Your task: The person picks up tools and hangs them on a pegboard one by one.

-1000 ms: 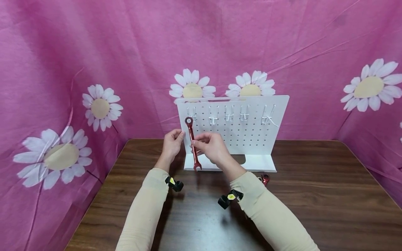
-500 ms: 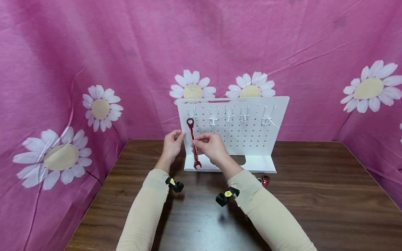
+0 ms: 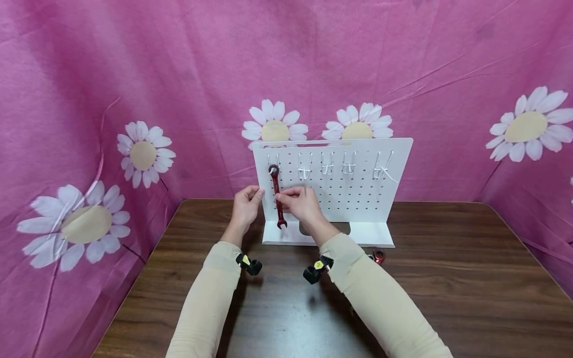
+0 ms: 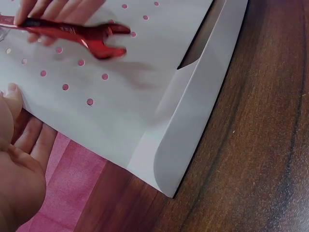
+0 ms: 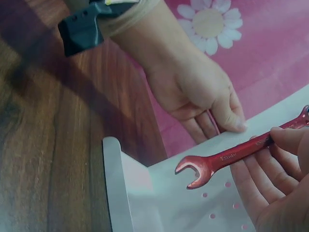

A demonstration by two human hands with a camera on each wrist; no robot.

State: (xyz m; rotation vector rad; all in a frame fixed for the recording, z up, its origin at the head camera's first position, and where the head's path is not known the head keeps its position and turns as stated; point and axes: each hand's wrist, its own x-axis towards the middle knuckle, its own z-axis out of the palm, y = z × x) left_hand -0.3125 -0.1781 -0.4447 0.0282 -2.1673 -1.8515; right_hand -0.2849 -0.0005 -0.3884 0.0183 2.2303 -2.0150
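Note:
Between thumb and fingers, my right hand (image 3: 306, 206) pinches the shank of a red combination wrench (image 3: 275, 186). The wrench hangs nearly upright before a white pegboard (image 3: 358, 199), ring end up, open jaw down. Its ring end overlaps the tip of the leftmost white hook (image 3: 278, 160), which shows through the ring. My left hand (image 3: 245, 206) grips the board's left edge, thumb on the front and fingers behind, as the right wrist view also shows. In the left wrist view the wrench's open end (image 4: 99, 41) stands a little out from the board.
Several more white wire hooks (image 3: 328, 166) run along the upper board. Another red wrench (image 3: 379, 256) lies on the brown wooden table (image 3: 456, 278), partly behind the right sleeve. The board's base (image 3: 369, 236) rests on the table; a pink flowered cloth hangs behind.
My right hand has moved the wrench slightly up, right and toward the board. Its ring end now overlaps the leftmost hook's tip. The left hand stays on the board's edge.

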